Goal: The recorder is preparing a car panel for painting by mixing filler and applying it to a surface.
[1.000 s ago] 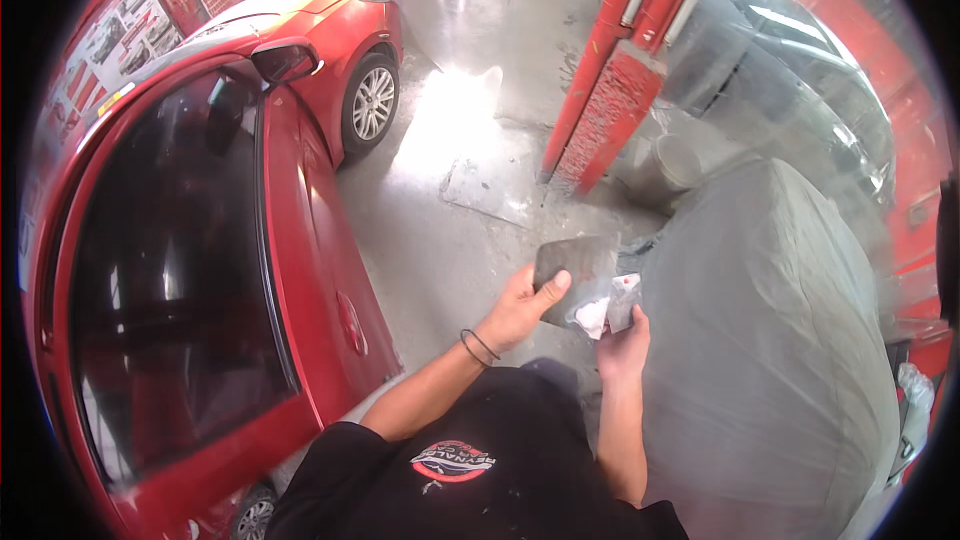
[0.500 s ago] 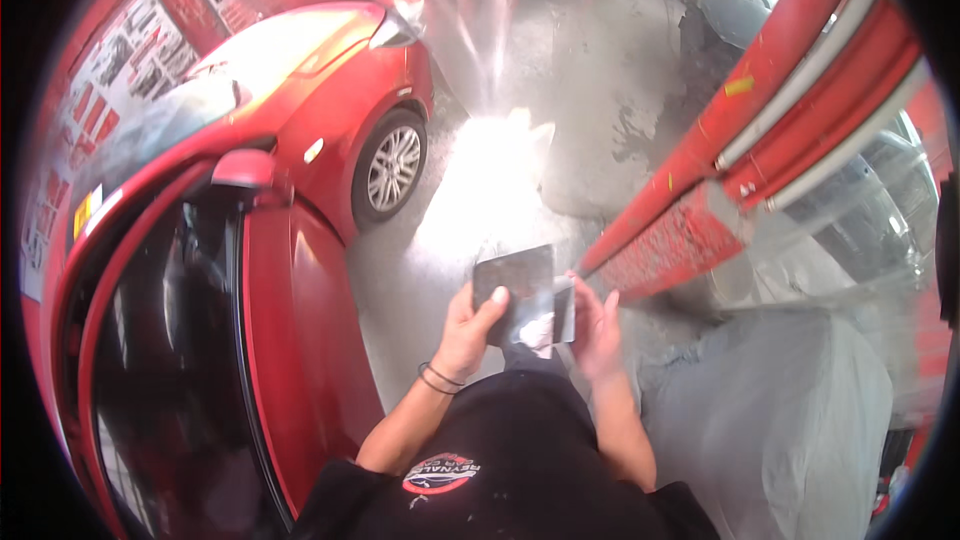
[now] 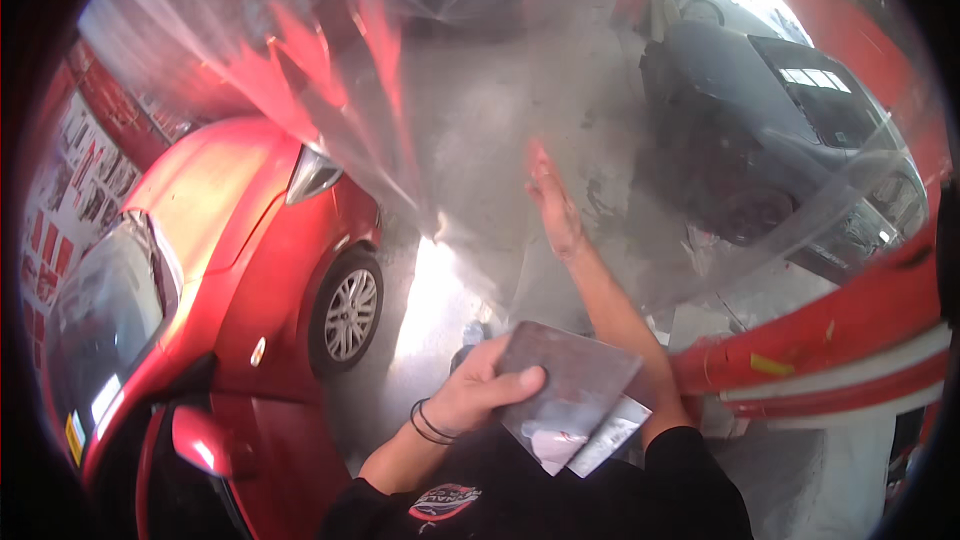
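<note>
My left hand (image 3: 475, 385) grips a flat dark-grey plate (image 3: 570, 370) at waist height, thumb on top. Beneath it sit a smaller silvery plate (image 3: 610, 438) and a pinkish-white scrap (image 3: 550, 445), both carried along in the same hand. My right hand (image 3: 555, 205) is raised ahead, empty, with fingers stretched out and their tips blurred. It is near hazy translucent plastic sheeting (image 3: 375, 120); whether it touches the sheet I cannot tell.
A red car (image 3: 240, 240) stands close on my left. A red post with pale pipes (image 3: 810, 355) crosses the right. Behind the sheeting are a grey car (image 3: 720, 80) and other vehicles. A grey cover (image 3: 840, 480) lies at lower right.
I have moved forward toward the sheeting, and the post has swung lower in view. My right hand has left the plates and reached up and forward; my left still holds them.
</note>
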The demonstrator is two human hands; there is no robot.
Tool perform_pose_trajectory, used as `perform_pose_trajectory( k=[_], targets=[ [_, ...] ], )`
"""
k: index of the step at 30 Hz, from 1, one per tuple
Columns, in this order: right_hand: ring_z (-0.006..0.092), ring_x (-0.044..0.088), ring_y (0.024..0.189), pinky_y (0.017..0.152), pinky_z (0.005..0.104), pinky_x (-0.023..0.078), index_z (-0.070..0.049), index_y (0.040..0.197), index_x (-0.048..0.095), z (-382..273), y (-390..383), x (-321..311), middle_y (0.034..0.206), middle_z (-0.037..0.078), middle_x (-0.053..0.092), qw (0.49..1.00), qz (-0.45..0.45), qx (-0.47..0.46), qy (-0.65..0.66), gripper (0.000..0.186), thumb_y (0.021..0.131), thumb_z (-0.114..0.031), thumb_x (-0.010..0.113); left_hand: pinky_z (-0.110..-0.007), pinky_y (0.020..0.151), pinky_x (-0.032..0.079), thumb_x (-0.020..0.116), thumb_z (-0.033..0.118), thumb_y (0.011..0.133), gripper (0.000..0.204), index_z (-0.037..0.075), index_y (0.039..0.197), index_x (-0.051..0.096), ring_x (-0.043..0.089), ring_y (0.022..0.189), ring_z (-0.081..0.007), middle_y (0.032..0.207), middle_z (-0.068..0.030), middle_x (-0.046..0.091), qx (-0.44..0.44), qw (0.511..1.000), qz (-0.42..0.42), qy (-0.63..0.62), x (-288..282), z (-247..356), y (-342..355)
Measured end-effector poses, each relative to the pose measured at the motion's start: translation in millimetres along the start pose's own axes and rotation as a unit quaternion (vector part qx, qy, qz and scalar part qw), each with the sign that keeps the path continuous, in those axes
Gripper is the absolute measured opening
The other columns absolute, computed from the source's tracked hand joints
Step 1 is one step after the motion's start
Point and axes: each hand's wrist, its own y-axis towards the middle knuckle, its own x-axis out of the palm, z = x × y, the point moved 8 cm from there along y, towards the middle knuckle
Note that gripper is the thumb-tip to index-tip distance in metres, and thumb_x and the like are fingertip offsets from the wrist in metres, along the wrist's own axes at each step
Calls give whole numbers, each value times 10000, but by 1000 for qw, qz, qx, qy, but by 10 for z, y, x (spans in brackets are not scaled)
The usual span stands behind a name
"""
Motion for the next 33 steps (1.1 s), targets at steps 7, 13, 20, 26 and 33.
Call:
perform_pose_trajectory(
  k=[7,13,20,26,33],
  targets=[
    [324,282,1754,1396,602,230,-164,1870,237,1171,2318,-2565,1937,62,239,992,51,21,-111,857,1206,-665,442,-345,1173,502,786,332,1125,556,-21,1535,656,655,1311,-153,1400,-58,747,-38,972,-131,190,-937,1639,3417],
    [361,487,1633,1302,616,372,-193,1829,380,440,2535,-5252,1861,110,425,932,295,140,-156,862,1161,-729,484,-365,1125,543,743,315,1154,498,-40,1495,666,687,1274,-176,1372,-93,770,131,947,62,286,-2857,3680,5716],
    [344,482,1630,1312,611,346,-226,1806,427,1338,1529,-8012,1835,69,462,789,589,143,-101,889,1099,-737,593,-347,1136,501,712,268,1176,434,-44,1477,692,678,1253,-179,1397,-84,760,369,795,266,401,-4288,5482,8082],
    [299,580,1456,1084,502,491,-191,1627,594,3740,2375,-8967,1656,40,594,710,671,203,76,775,1062,-713,692,-371,1137,512,705,229,1176,386,-39,1453,695,684,1257,-194,1416,-95,746,302,825,378,291,-5983,5423,10674],
    [238,740,1255,1072,437,597,-100,1524,702,4469,8583,-7583,1431,56,777,901,237,333,143,496,1136,-407,736,-439,1121,563,720,256,1171,390,30,1482,660,713,1292,-243,1402,-80,745,241,909,341,10,-7017,5080,13290]
  ],
)
